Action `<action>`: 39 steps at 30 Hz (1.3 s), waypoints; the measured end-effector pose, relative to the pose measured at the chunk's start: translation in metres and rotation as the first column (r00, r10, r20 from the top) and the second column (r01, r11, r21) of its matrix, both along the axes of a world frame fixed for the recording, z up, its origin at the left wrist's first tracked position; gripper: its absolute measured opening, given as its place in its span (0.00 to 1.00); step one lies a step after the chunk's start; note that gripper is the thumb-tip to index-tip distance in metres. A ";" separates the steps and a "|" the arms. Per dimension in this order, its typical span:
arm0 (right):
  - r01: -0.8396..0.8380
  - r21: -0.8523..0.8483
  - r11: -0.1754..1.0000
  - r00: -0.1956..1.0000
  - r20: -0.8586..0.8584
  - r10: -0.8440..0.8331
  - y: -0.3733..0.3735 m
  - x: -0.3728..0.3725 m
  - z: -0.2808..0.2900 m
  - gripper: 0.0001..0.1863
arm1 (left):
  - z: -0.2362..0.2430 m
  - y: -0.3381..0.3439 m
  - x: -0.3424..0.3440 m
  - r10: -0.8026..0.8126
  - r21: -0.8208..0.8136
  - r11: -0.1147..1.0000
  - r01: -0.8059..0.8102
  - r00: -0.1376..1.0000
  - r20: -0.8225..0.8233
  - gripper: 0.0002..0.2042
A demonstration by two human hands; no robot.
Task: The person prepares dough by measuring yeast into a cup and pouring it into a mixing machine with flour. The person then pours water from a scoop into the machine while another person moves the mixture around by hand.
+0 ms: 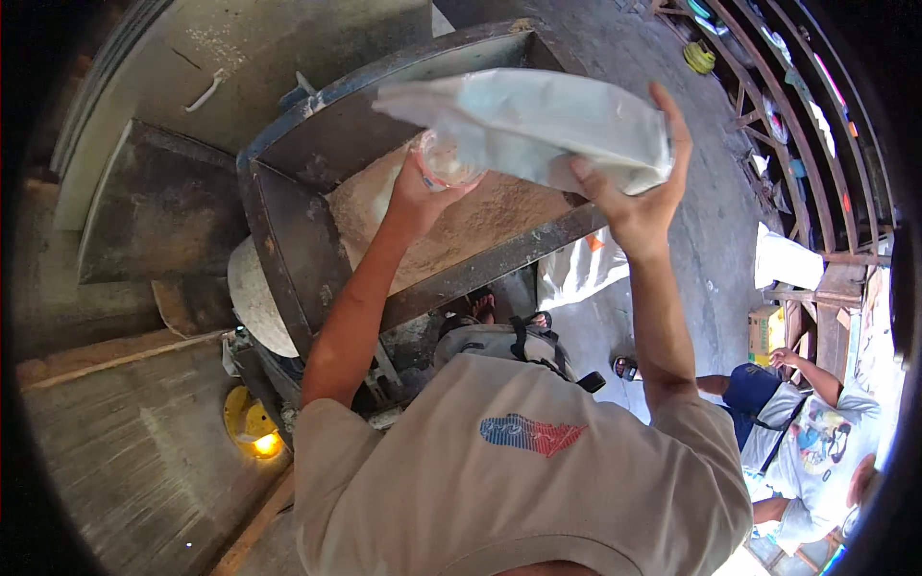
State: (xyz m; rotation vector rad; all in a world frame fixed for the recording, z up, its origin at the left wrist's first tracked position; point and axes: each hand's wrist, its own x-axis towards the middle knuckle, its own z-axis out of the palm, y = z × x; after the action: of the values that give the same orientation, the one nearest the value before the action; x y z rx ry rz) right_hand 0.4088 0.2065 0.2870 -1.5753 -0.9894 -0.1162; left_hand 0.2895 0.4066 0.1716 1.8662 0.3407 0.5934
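Right hand (636,204) grasps the bag (538,115), which extends toward its 10 o'clock. Left hand (420,199) grasps the cup (448,165) at its 1 o'clock, by the bag. Below both: bin (296,228) with powder (509,219). Across the view: floor (711,240), 3 o'clock; co-worker (816,446), 4 o'clock.

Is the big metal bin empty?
No. Brown powder lies inside the bin, between its dark walls. How deep it goes, the picture can't tell.
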 end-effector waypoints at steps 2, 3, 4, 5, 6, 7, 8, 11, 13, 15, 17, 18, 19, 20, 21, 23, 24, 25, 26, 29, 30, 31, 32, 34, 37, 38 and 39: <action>-0.010 0.101 0.995 0.989 -0.147 0.025 -0.002 -0.002 -0.002 0.47 | -0.001 0.001 -0.003 0.011 -0.090 0.996 -0.005 0.998 0.067 0.30; 0.015 -0.020 1.000 1.000 0.000 -0.015 -0.003 0.000 -0.003 0.47 | -0.006 0.008 -0.005 -0.024 0.003 1.000 0.024 0.999 -0.023 0.32; 0.059 -0.139 0.989 0.987 0.155 -0.037 -0.004 0.002 -0.003 0.47 | -0.001 0.008 -0.004 -0.053 0.089 0.994 0.063 0.992 -0.111 0.33; 0.063 -0.141 0.988 0.987 0.156 -0.040 -0.005 0.000 0.000 0.47 | 0.003 0.003 -0.003 -0.056 0.087 0.994 0.066 0.992 -0.110 0.33; 0.005 -0.032 0.999 0.999 -0.044 -0.006 -0.005 -0.005 0.004 0.46 | 0.008 -0.004 -0.002 -0.069 -0.085 0.994 0.064 0.996 -0.049 0.33; -0.027 0.093 0.995 0.969 -0.241 0.049 -0.005 -0.010 0.007 0.45 | 0.016 -0.009 -0.004 -0.073 -0.249 0.966 0.072 0.997 0.007 0.33; -0.020 0.097 0.995 0.968 -0.245 0.043 -0.005 -0.009 0.002 0.45 | 0.011 -0.006 -0.004 -0.080 -0.246 0.966 0.078 0.997 0.002 0.33; 0.036 -0.095 0.995 0.999 -0.006 -0.037 -0.006 0.003 -0.006 0.45 | 0.006 -0.006 0.002 -0.102 0.073 0.991 0.115 0.981 -0.163 0.35; 0.086 -0.045 0.995 0.996 -0.018 -0.087 -0.001 -0.001 -0.001 0.46 | 0.017 -0.013 -0.003 -0.058 -0.309 0.949 0.064 0.998 0.027 0.35; 0.091 -0.084 0.992 0.984 0.162 -0.076 -0.003 0.001 0.002 0.47 | -0.005 -0.004 -0.004 -0.107 -0.308 0.948 0.084 0.992 -0.060 0.37; 0.010 0.012 1.000 0.997 0.071 -0.011 -0.002 0.002 0.000 0.46 | -0.004 -0.003 -0.005 -0.067 -0.356 0.932 0.069 0.998 0.019 0.35; 0.034 0.078 0.996 0.998 -0.048 -0.031 -0.001 -0.002 0.002 0.44 | -0.003 -0.004 -0.004 -0.063 -0.357 0.932 0.066 0.998 0.021 0.35; 0.030 0.082 0.996 0.998 -0.053 -0.026 -0.001 -0.002 0.000 0.44 | 0.001 -0.004 -0.003 -0.084 -0.374 0.922 0.103 0.994 0.066 0.34; 0.007 0.001 1.000 1.000 -0.003 -0.007 -0.003 -0.002 -0.001 0.44 | 0.004 -0.004 -0.003 -0.103 -0.390 0.910 0.139 0.988 0.112 0.32; -0.013 -0.081 0.997 0.999 0.046 0.017 -0.003 -0.002 -0.002 0.44 | 0.004 -0.005 -0.006 -0.098 -0.387 0.913 0.132 0.989 0.107 0.32; 0.090 -0.061 0.994 0.976 0.206 -0.076 -0.003 -0.007 0.004 0.44 | 0.004 -0.007 -0.007 -0.083 -0.388 0.915 0.111 0.993 0.088 0.30; 0.010 0.025 1.000 0.998 0.067 -0.012 -0.001 -0.007 0.003 0.44 | 0.005 -0.007 -0.006 -0.075 -0.387 0.916 0.104 0.993 0.090 0.30; -0.048 0.122 0.991 0.996 -0.071 0.057 -0.001 -0.009 0.002 0.44 | 0.008 -0.005 -0.005 -0.071 -0.282 0.956 0.081 0.996 0.044 0.29; 0.079 -0.137 0.987 0.974 0.219 -0.047 -0.005 -0.004 0.001 0.46 | 0.010 -0.003 -0.005 -0.063 -0.172 0.983 0.062 0.998 -0.002 0.29; -0.014 0.081 0.997 1.000 0.000 0.014 -0.003 -0.011 -0.004 0.46 | 0.001 -0.002 -0.007 -0.041 -0.252 0.966 0.049 0.998 0.037 0.28; -0.010 0.128 0.992 0.997 -0.073 0.020 -0.001 -0.012 0.001 0.46 | -0.004 0.000 -0.005 -0.034 -0.254 0.966 0.043 0.999 0.041 0.28; -0.008 0.131 0.991 0.997 -0.077 0.018 -0.001 -0.012 0.000 0.46 | -0.005 0.002 -0.002 -0.073 -0.317 0.944 0.091 0.995 0.068 0.27; -0.002 -0.004 1.000 1.000 0.029 0.002 -0.001 -0.010 -0.001 0.46 | -0.006 0.003 -0.001 -0.111 -0.377 0.916 0.140 0.989 0.098 0.27; 0.123 -0.136 0.983 0.969 0.230 -0.090 0.000 -0.011 -0.002 0.45 | -0.002 -0.001 -0.005 -0.057 -0.224 0.971 0.081 0.992 0.111 0.25; 0.028 0.086 0.996 0.999 -0.046 -0.024 0.001 -0.012 -0.002 0.45 | 0.007 -0.007 0.000 -0.029 -0.143 0.988 0.052 0.988 0.154 0.23; 0.029 -0.063 0.998 0.997 0.077 -0.024 0.000 -0.008 -0.005 0.45 | 0.008 -0.006 -0.001 -0.043 -0.176 0.982 0.072 0.986 0.161 0.23; 0.027 -0.059 0.998 0.997 0.071 -0.023 0.000 -0.011 -0.008 0.45 | 0.008 -0.005 -0.004 -0.056 -0.206 0.974 0.089 0.985 0.162 0.22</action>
State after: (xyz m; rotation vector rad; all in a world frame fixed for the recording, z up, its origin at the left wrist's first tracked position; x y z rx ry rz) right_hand 0.3976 0.2069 0.2795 -1.6484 -1.0359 -0.1616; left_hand 0.2851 0.4018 0.1799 1.6090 0.2224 0.6230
